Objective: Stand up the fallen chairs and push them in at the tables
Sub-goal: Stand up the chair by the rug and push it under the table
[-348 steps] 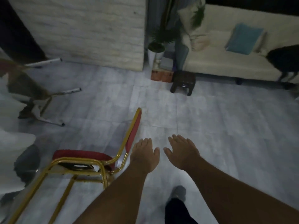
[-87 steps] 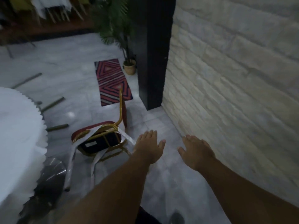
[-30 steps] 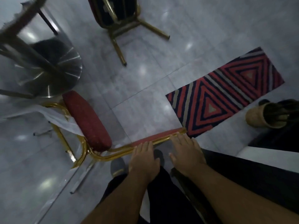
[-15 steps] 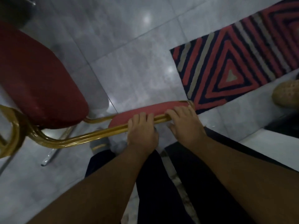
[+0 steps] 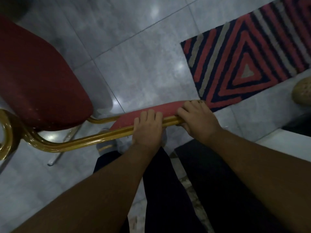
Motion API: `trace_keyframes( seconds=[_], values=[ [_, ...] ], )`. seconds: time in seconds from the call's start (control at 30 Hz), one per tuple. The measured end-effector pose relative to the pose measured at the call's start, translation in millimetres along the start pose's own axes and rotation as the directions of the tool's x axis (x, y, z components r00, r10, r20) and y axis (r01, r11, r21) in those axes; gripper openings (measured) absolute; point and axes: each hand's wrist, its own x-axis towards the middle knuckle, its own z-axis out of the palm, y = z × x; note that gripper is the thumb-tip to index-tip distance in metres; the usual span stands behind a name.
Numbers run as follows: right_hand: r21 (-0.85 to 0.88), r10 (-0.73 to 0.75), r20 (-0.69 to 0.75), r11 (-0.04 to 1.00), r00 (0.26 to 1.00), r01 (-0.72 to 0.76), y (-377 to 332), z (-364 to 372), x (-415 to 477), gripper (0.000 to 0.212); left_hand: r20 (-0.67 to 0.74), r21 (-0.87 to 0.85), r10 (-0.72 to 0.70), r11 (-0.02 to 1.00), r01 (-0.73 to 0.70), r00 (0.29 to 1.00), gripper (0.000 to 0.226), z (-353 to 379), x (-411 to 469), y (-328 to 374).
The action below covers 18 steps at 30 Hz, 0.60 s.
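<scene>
Two sets of fingers are wrapped over the top of the chair's backrest (image 5: 156,109): the left hand (image 5: 148,126) has its fingers (image 5: 148,115) curled together across the gold rail and onto the red padding, and the right hand (image 5: 197,118) is clamped just beside it near the rail's far end, fingers (image 5: 186,111) pressed close around the tube. Both grips look firm and full, not a pinch.

A second ago the hands only rested on the backrest with the chair low on the floor; half a second ago they had closed on it, and now the chair (image 5: 67,128) sits much nearer the camera, its red seat (image 5: 38,84) large at the left and the gold frame (image 5: 70,143) sweeping from under it to the hands. That suggests the lift is under way and the chair is close to upright, though its legs are mostly out of view, so I cannot tell whether all of them are down.

Beyond the hands lie the grey tile floor (image 5: 134,56) and a striped rug (image 5: 249,56). No table shows here, so pushing the chair in is yet to be done.
</scene>
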Motion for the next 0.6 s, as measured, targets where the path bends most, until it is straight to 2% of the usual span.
trace_keyframes(
  seconds=[0.17, 0.3, 0.4, 0.47, 0.6],
  values=[
    [-0.04, -0.058, -0.014, 0.998, 0.998, 0.058, -25, -35, -3, 0.035, -0.063, 0.024, 0.009, 1.0, -0.008, 0.998, 0.031, -28, -24, -14],
    [-0.049, -0.093, -0.079, 0.995, 0.993, 0.089, -55, -80, -14, 0.032, -0.138, -0.101, 0.059, 0.992, -0.073, 0.989, 0.025, -69, -54, -13],
    [-0.033, -0.105, -0.155, 0.994, 0.982, 0.101, -91, -124, -28, 0.023, -0.147, -0.188, 0.159, 0.964, -0.186, 0.976, 0.031, -105, -79, -21],
    [-0.005, -0.114, -0.215, 0.993, 0.97, 0.116, -115, -154, -37, 0.022, -0.167, -0.231, 0.152, 0.955, -0.188, 0.974, 0.035, -126, -100, -29],
    [0.049, -0.228, -0.304, 0.966, 0.925, 0.254, -153, -206, -60, 0.028, -0.265, -0.31, 0.153, 0.921, -0.235, 0.952, 0.032, -174, -156, -51]
  ],
)
